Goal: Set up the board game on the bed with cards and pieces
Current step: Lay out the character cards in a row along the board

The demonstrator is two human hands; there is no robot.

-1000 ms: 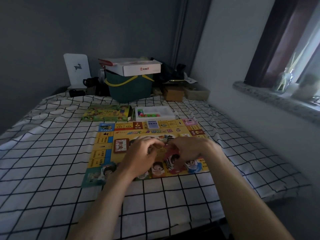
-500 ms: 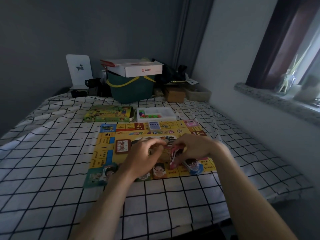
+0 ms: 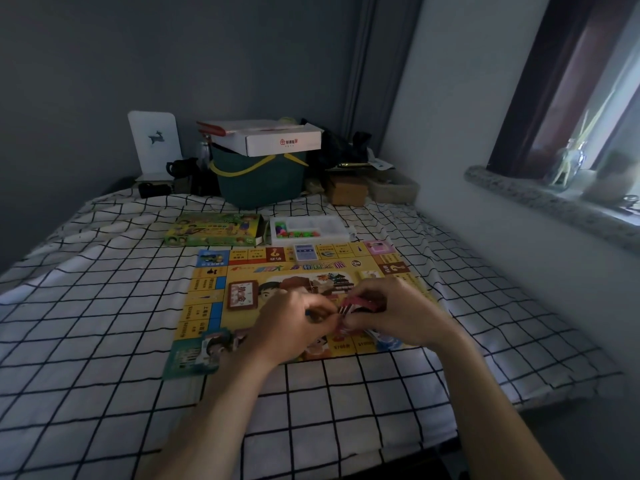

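Holding a small stack of red-backed cards (image 3: 360, 304) above the game board (image 3: 207, 299), which lies near the bed's (image 3: 86, 323) foot edge, I keep my hands together: left hand (image 3: 294, 327) pinching one end, right hand (image 3: 398, 313) curled round the other, probably to square them. Both forearms reach forward.

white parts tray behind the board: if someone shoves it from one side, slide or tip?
The white tray is low and wide, so it would probably slide, not tip. It likely feels light: thin walls, few small coloured pieces. The checked sheet may wrinkle and drag.
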